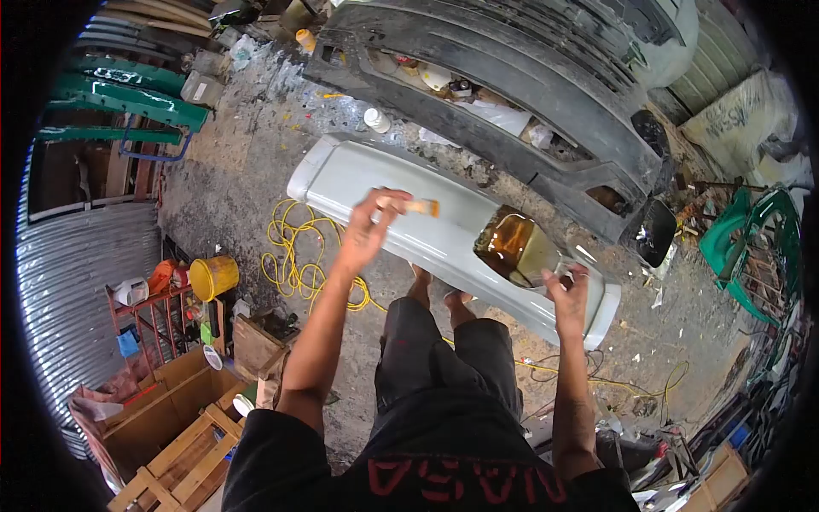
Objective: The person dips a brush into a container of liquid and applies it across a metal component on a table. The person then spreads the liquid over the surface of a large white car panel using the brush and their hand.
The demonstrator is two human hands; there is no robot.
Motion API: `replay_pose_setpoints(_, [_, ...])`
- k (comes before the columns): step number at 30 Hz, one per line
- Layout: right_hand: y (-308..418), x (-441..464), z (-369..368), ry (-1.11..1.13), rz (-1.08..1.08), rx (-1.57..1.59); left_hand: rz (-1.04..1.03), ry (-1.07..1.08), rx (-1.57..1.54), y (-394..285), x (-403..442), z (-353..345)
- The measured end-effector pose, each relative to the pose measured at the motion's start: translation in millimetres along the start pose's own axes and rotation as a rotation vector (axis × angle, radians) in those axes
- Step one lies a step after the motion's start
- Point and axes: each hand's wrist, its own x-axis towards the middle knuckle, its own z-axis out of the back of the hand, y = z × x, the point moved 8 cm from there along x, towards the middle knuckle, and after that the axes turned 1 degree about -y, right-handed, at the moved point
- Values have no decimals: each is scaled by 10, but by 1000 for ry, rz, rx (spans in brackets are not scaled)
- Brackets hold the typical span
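My left hand (368, 224) is closed round the light handle of a paintbrush (420, 206), bristles pointing right above a long glossy white panel (358, 175). The brush is slightly blurred and I cannot tell whether it touches the panel. At the panel's right part, my right hand (569, 294) has its fingers closed on the narrow end of a clear container (539, 256). Amber-brown liquid (508, 239) shows inside its wide end. Whether the container rests on the panel or hangs just above it is unclear.
A large dark grey vehicle part (478, 94) lies beyond the panel, with a white bottle (376, 120) near it. A yellow cord (299, 247) is coiled on the floor. A yellow bucket (213, 278) stands left, above a wooden crate (179, 461). Green parts (734, 247) lie right.
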Motion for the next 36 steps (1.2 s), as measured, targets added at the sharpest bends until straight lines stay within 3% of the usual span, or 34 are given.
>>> replay_pose_setpoints(1, [49,5,-221,38,-70,77,-4,-10,5,-110,-35,-45])
replay_pose_setpoints(4, [185,54,-702,52,-15,37,-82,123,161,-271,-52,-343])
replay_pose_setpoints(8, [548,-17,-1281,68,55,-104,-190,149,394,75,-42,-405])
replay_pose_setpoints(13, [371,81,-1746,77,32,-132,-90,52,326,476,-35,229])
replay_pose_setpoints(16, [249,165,-1850,38,32,-163,104,-43,214,679,20,790])
replay_pose_setpoints(18, [180,202,-1919,54,-40,18,142,-195,215,827,158,1172])
replay_pose_setpoints(21, [-34,221,-1879,34,-84,124,252,-188,245,1479,379,1394])
replay_pose_setpoints(25, [25,136,-1710,-22,-130,11,170,-267,426,1752,648,1670])
replay_pose_setpoints(26, [182,70,-1678,-21,-106,-8,16,-304,637,1518,708,1709])
replay_pose_setpoints(27, [194,31,-1611,-24,-110,-9,-144,-339,845,1305,723,1686])
replay_pose_setpoints(28, [176,-16,-1523,-35,-124,14,-244,-207,911,1307,726,1546])
replay_pose_setpoints(31, [214,-181,-1314,-44,-184,84,-232,-49,1046,1468,515,961])
replay_pose_setpoints(36, [193,-434,-825,-163,-210,109,-293,44,755,1243,143,-26])
